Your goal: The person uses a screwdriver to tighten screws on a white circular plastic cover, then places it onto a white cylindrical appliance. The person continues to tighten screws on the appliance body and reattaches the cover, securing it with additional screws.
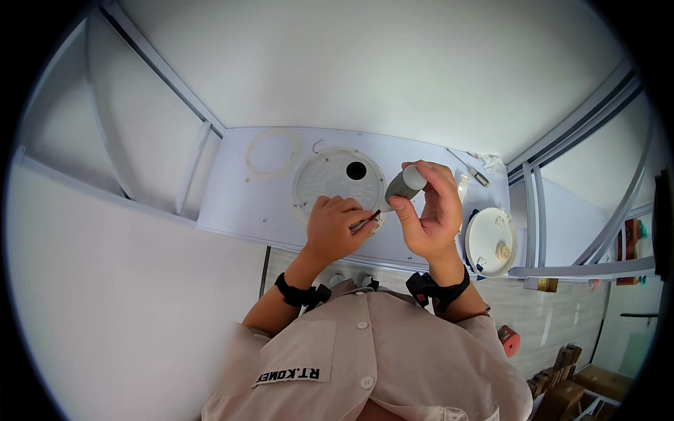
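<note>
So the worktop point(253, 203) was a pale white slab, with white walls all round and metal frame rails running off both sides. Some cardboard boxes point(583, 386) sat down in the lower right of the room.

Count-wise: two round white discs, one big one with a dark hole point(330, 179) near the middle of the worktop, one smaller one point(490, 241) at its right edge. One thin loose ring point(272, 151) lay towards the far left corner.

The left hand point(335, 226) had its fingers clenched on a thin dark tool point(368, 221) right by the big disc's rim. The right hand point(430, 210) was gripping one grey cylinder point(406, 184), held up tilted just above the worktop.
</note>
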Demonstrator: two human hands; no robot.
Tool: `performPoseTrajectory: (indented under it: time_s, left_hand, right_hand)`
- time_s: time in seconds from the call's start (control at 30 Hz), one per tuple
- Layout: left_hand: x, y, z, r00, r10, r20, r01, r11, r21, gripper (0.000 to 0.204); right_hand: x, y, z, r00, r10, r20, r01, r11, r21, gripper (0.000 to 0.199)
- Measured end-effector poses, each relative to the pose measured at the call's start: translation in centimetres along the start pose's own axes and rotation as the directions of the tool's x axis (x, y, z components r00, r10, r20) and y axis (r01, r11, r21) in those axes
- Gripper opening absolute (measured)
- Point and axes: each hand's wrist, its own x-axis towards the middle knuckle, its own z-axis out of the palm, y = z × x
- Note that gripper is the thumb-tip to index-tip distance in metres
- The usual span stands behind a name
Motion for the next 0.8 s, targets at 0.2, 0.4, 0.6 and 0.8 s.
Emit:
performPoseTrajectory:
  time_s: [0.2, 0.4, 0.6, 0.8]
  left_hand:
    - [-0.01, -0.31, -0.31, 1.000, 0.002, 0.014, -0.001, 1.000, -0.007, 0.016]
    - [-0.19, -0.25, -0.30, 1.000, -0.015, 0.012, 0.015, 1.000, -0.019, 0.017]
    - [-0.17, -0.08, -0.42, 0.999, -0.032, 0.018, 0.032, 0.999, -0.011, 0.016]
    - [-0.13, -0.08, -0.32, 0.999, -0.035, 0.024, 0.035, 0.999, -0.022, 0.015]
  right_hand:
    - [-0.14, 0.26, 0.25, 1.000, 0.005, -0.030, -0.004, 1.000, 0.007, 0.058]
    - [-0.24, 0.47, 0.51, 0.999, -0.001, -0.045, 0.001, 1.000, -0.006, 0.060]
    - [0.14, 0.30, 0.37, 0.997, -0.079, -0.022, 0.077, 0.992, -0.102, 0.061]
    - [0.46, -0.26, 0.05, 0.997, -0.058, 0.060, 0.062, 0.996, -0.064, 0.060]
